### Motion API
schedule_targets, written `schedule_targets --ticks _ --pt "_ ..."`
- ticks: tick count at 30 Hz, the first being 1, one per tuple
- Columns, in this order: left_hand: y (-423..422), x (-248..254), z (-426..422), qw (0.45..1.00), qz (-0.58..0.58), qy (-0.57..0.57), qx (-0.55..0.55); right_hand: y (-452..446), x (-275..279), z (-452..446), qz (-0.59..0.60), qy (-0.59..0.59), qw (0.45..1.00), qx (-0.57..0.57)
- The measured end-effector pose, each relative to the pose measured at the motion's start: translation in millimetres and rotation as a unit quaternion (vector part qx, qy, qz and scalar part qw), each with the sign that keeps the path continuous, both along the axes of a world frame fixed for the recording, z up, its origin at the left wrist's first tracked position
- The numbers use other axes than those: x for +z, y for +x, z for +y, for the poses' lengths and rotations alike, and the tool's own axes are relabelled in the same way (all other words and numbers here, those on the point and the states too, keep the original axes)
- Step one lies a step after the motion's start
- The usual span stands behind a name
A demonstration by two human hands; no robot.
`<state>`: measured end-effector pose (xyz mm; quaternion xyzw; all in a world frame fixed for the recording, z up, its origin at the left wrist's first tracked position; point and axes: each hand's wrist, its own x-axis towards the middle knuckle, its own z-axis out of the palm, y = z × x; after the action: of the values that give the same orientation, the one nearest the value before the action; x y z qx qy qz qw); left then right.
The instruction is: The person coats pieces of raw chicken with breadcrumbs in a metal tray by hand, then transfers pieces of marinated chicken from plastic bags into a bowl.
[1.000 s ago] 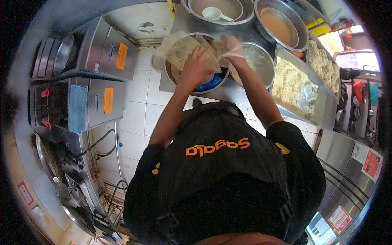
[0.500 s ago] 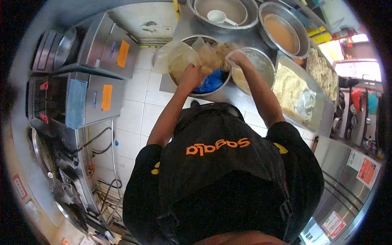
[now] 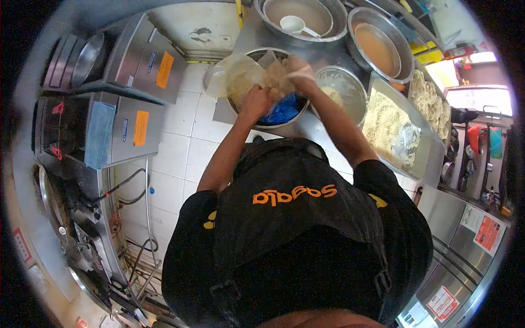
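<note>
A metal bowl (image 3: 302, 115) stands at the counter's near edge, with a blue plastic bag (image 3: 280, 109) and translucent plastic bags inside. My left hand (image 3: 259, 100) is closed on a translucent plastic bag (image 3: 238, 76) that bulges over the bowl's left rim. Something pale shows through that bag, but I cannot tell what it is. Over the bowl's right side is my right hand (image 3: 301, 72), its fingers smeared by motion. Another crumpled clear bag (image 3: 272, 68) lies between the hands, close to the right fingers.
Right of the bowl stands a metal basin (image 3: 359, 109) with pale contents. Beyond are a tray of yellowish crumbs (image 3: 383, 117), a bowl of orange-brown liquid (image 3: 377, 49) and a bowl of cloudy liquid holding a white scoop (image 3: 295, 25). Steel fryer-like units (image 3: 128, 128) line the left.
My right hand has moved left, from between the bowl and basin to over the bowl. My left hand stays nearly in place on the bag. The view has shifted slightly.
</note>
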<state>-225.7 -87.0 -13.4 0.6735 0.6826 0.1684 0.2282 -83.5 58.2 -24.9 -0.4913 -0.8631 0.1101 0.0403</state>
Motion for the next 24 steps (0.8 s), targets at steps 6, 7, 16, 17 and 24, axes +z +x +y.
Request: schedule_targets --ticks 6,7,16,17,24 --pt "-0.6 -13.5 3.9 0.999 0.033 -0.015 0.016 38.8 25.4 -3.0 0.323 -0.060 0.933 0.148" --pt "-0.3 -11.6 1.8 0.999 0.036 -0.022 0.017 34.5 53.9 -18.9 0.379 -0.165 0.908 0.069" --pt "-22.6 25.0 7.3 0.992 -0.098 -0.025 -0.071 45.7 171.0 -24.5 0.387 -0.203 0.892 0.120" --pt "-28.5 26.9 6.6 0.975 -0.223 -0.025 0.006 47.5 180.3 -22.9 0.386 -0.210 0.885 0.152" --pt "-24.5 113.7 -3.0 0.938 -0.251 0.230 -0.069 14.3 189.9 -34.7 0.346 -0.329 0.843 0.248"
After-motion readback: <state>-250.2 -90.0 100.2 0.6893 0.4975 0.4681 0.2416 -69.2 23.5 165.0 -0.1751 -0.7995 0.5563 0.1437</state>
